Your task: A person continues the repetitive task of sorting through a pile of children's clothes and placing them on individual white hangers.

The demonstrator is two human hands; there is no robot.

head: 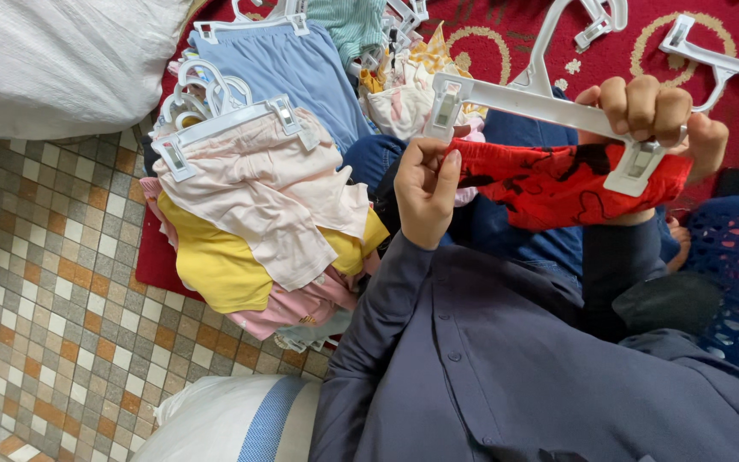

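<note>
Red printed cloth garment (558, 184) hung from white plastic clip hanger (540, 104): right hand (656, 115) gripped 1 fastened clip, left hand (427, 192) pinched the unclipped edge; a pile of hangered clothes (258, 197) lay beside.

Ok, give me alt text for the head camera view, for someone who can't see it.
Two hands fit a red patterned garment onto a white clip hanger: the left hand pinches the fabric edge, the right hand grips the hanger's clip end. Beside them, a pile of hung clothes lies on the tiled floor.
</note>
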